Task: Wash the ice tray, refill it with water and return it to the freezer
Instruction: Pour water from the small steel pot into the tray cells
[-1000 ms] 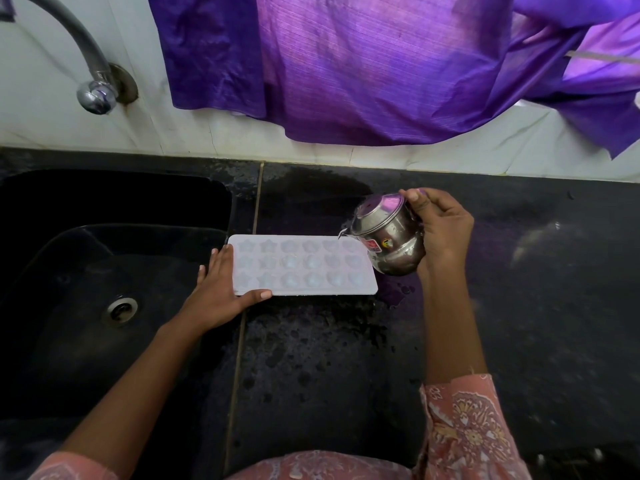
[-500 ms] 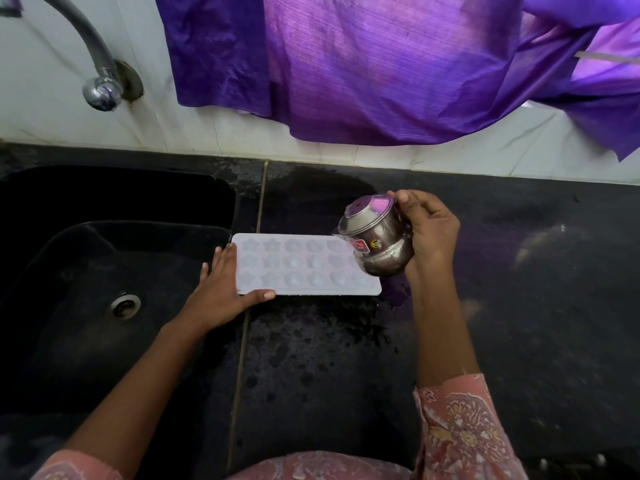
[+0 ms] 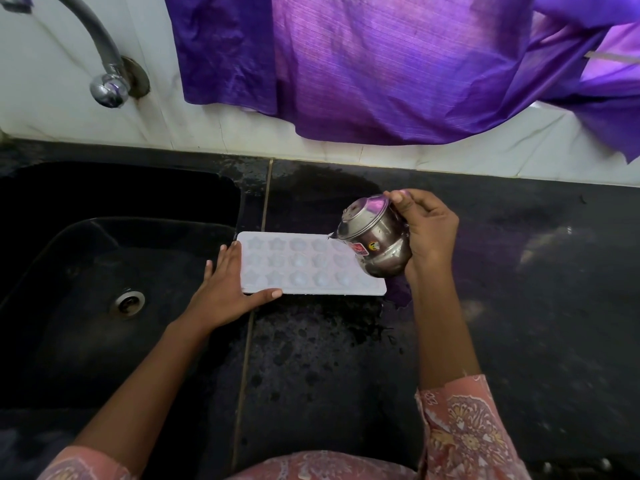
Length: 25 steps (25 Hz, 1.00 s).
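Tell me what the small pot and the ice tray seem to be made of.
The small pot: likely stainless steel, polished; it mirrors the purple cloth. The ice tray: probably white plastic or silicone, matte; moulded star and round cells.

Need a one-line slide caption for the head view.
Right hand holds a steel pot tilted over the white ice tray on the black counter; left hand steadies the tray's left end.

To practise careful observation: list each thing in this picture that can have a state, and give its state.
Ice tray: lying flat, cavities up.
Steel pot: tilted, mouth over the tray's right end.
Left hand: fingers straight, against the tray's left end.
Right hand: grips the steel pot.
Tap: no water visible.
Counter: wet around the tray.
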Each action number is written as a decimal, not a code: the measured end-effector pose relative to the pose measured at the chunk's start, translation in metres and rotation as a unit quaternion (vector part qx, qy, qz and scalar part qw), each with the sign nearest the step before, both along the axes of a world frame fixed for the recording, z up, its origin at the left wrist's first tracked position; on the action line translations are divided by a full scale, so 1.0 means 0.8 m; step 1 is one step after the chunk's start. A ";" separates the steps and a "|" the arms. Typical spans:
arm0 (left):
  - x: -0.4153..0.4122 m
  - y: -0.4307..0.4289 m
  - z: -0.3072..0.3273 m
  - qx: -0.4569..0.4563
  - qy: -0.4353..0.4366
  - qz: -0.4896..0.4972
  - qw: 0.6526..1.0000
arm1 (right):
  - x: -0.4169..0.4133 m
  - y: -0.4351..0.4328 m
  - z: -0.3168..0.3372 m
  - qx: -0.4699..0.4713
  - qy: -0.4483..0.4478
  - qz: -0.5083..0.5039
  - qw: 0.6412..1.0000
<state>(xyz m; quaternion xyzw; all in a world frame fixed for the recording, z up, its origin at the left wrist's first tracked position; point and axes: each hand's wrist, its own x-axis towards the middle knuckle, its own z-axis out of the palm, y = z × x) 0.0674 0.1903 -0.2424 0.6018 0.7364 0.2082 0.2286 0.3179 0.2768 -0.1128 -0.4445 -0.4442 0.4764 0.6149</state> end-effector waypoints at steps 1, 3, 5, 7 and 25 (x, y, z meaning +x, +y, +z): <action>0.001 0.000 0.001 0.001 0.001 0.001 1.000 | 0.000 0.000 0.000 0.002 -0.002 0.001 1.000; 0.002 0.000 0.002 0.003 0.000 0.002 1.000 | -0.001 0.000 0.001 0.006 -0.005 0.001 1.000; 0.002 -0.001 0.002 0.005 0.000 0.003 1.000 | -0.002 0.000 0.002 0.013 -0.013 -0.001 1.000; 0.002 -0.001 0.002 0.006 0.001 0.004 1.000 | -0.003 -0.001 0.002 0.017 -0.018 0.000 1.000; 0.003 -0.001 0.002 0.016 -0.006 0.006 1.000 | -0.004 0.002 -0.004 0.012 -0.022 -0.002 1.000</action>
